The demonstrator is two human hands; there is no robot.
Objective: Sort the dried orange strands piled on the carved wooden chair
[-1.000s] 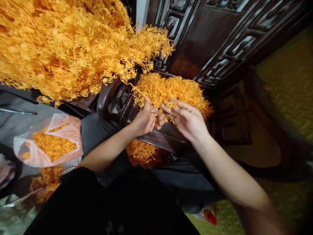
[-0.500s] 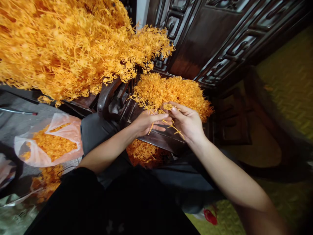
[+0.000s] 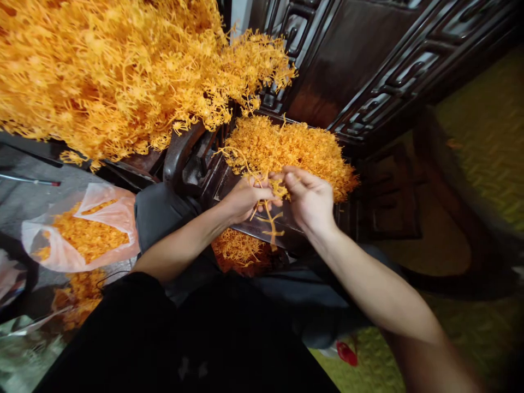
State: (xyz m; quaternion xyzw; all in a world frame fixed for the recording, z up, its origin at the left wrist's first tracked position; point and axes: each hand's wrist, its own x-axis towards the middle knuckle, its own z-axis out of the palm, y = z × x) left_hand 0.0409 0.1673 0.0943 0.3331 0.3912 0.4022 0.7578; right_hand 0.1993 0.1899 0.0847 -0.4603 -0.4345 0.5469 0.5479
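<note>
One branched orange stem [image 3: 271, 222] hung from the grasping fingers of the left hand [image 3: 245, 200], near an orange heap [image 3: 298, 147]; close by, the right hand [image 3: 313, 204] curled its fingers, hold unclear.

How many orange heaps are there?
5: big heap upper left, seat heap, lower heap below the seat, bagged heap, fifth heap below the bag. More may be hidden.

My right hand [image 3: 313, 199] curled tighter — and the branched orange stem [image 3: 271, 221] at my left hand [image 3: 246, 197] swung left, nearer me.
</note>
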